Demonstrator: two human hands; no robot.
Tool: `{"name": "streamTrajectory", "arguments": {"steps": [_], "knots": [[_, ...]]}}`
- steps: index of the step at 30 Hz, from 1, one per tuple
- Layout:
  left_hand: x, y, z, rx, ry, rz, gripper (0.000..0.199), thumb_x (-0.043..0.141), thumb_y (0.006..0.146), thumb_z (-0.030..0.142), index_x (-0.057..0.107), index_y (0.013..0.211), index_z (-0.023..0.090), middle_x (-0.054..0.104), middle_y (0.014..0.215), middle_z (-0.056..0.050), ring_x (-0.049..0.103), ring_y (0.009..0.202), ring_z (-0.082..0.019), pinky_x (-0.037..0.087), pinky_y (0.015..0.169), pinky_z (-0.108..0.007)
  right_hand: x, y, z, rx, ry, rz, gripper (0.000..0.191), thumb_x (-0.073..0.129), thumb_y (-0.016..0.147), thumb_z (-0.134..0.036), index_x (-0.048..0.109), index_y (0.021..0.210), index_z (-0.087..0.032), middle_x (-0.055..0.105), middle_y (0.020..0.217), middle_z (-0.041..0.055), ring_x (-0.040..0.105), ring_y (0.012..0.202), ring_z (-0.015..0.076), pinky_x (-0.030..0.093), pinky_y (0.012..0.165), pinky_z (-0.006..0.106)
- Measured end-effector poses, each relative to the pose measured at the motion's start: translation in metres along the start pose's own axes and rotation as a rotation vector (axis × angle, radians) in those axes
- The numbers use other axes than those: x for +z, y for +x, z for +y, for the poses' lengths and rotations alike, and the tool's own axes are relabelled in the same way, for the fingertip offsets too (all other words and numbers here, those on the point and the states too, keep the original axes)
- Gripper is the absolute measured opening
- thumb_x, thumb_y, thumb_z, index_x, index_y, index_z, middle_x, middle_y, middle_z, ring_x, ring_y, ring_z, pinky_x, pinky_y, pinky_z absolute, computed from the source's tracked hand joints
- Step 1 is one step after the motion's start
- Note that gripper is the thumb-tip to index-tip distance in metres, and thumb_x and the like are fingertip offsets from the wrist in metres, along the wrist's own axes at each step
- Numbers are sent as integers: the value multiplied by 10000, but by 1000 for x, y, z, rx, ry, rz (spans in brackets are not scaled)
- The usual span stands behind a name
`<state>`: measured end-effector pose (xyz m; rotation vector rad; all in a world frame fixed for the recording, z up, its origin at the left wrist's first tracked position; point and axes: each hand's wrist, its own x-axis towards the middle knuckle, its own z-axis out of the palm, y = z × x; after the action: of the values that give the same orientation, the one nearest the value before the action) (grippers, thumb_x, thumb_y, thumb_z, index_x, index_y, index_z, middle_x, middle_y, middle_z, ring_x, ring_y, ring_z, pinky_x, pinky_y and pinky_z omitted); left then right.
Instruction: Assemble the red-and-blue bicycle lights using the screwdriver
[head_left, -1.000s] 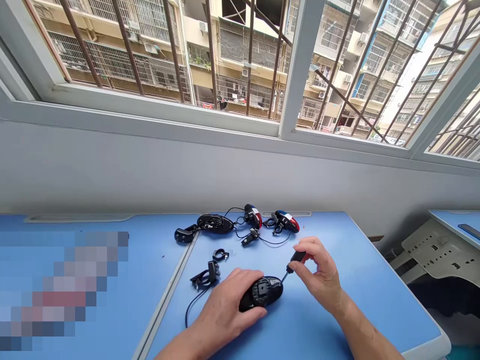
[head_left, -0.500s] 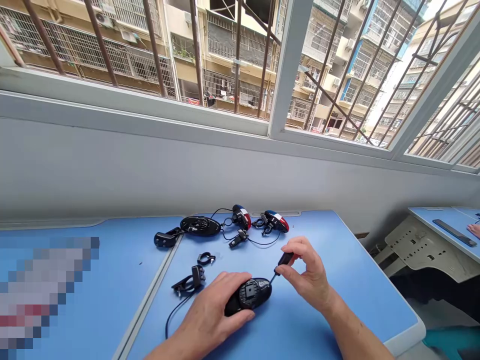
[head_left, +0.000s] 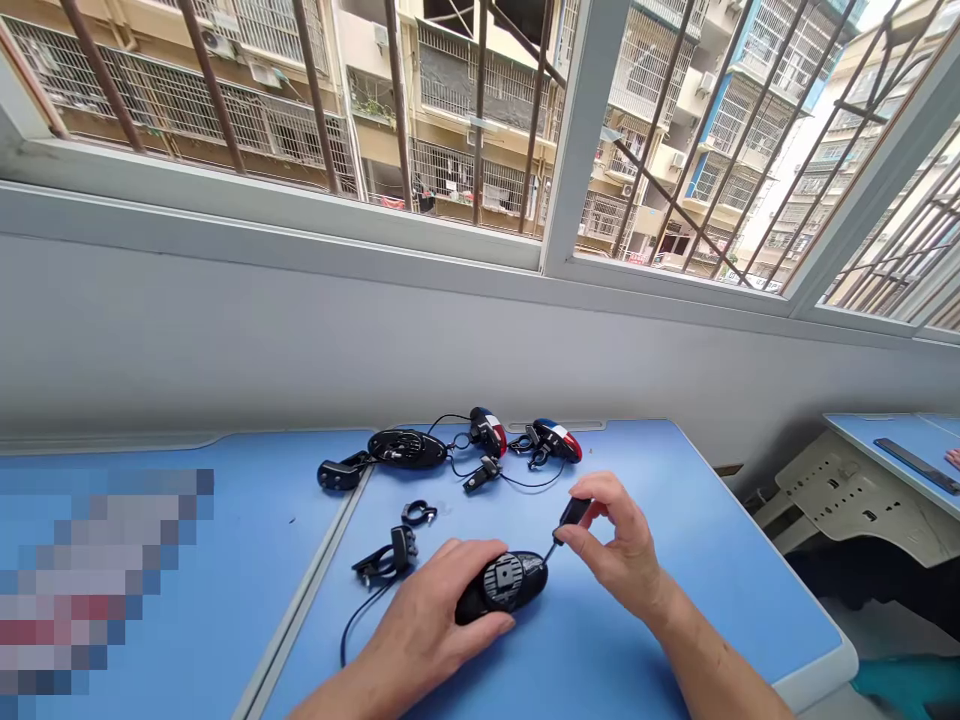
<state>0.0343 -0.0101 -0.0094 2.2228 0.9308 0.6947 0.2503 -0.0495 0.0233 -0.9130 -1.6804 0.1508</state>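
A black oval device (head_left: 526, 582) rests on the blue table, with its round ribbed face upward. My left hand (head_left: 431, 615) wraps its left end between thumb and fingers. Above its right end, my right hand (head_left: 619, 545) pinches the black handle of a small screwdriver (head_left: 574, 513), whose shaft slants down to the device's right tip. Whether the tip sits in a screw is too small to tell. Left of my left hand lie a black bracket piece (head_left: 390, 556) with a cable and an open clamp ring (head_left: 418, 513).
Farther back on the blue table (head_left: 720, 580) lie another black oval device (head_left: 407, 449), two red, white and blue units (head_left: 556, 440) and cables. A wall and barred windows stand behind. Another person's hand shows at a second table (head_left: 919, 450) on the right.
The whole view has shifted slightly, moving the table items a little to the right. Both hands keep their holds on the device and the screwdriver.
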Motion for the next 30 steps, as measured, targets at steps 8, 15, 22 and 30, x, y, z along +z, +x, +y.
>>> {"name": "streamTrajectory", "arguments": {"steps": [8,15,22,30], "knots": [[0,0,-1,6,-8,4,393,663,676,188,623,1062,253,682,1015,-28,596,923,-254,476,809,-338,-5,0,-5,71,82,-87,370,523,865,-88,523,1179,-283,659,1015,42,631,868,155,552,660,268],[1,0,-2,13,19,6,394,657,669,180,625,1054,256,688,1018,-23,603,923,-253,483,807,-338,-2,0,1,20,30,-51,355,631,826,-148,542,1140,-288,610,973,36,562,823,155,525,588,250],[0,2,-10,39,45,-47,411,673,684,200,611,1087,249,682,1020,-21,611,916,-243,494,790,-324,-5,-2,-1,79,97,-89,372,532,846,-55,544,1129,-295,628,996,31,593,895,163,540,654,275],[2,0,-11,46,41,-53,413,677,698,205,598,1101,251,674,1046,-28,602,937,-248,489,815,-339,-2,-2,0,32,40,-60,366,599,827,-119,540,1149,-284,609,988,41,569,861,169,530,621,278]]}}
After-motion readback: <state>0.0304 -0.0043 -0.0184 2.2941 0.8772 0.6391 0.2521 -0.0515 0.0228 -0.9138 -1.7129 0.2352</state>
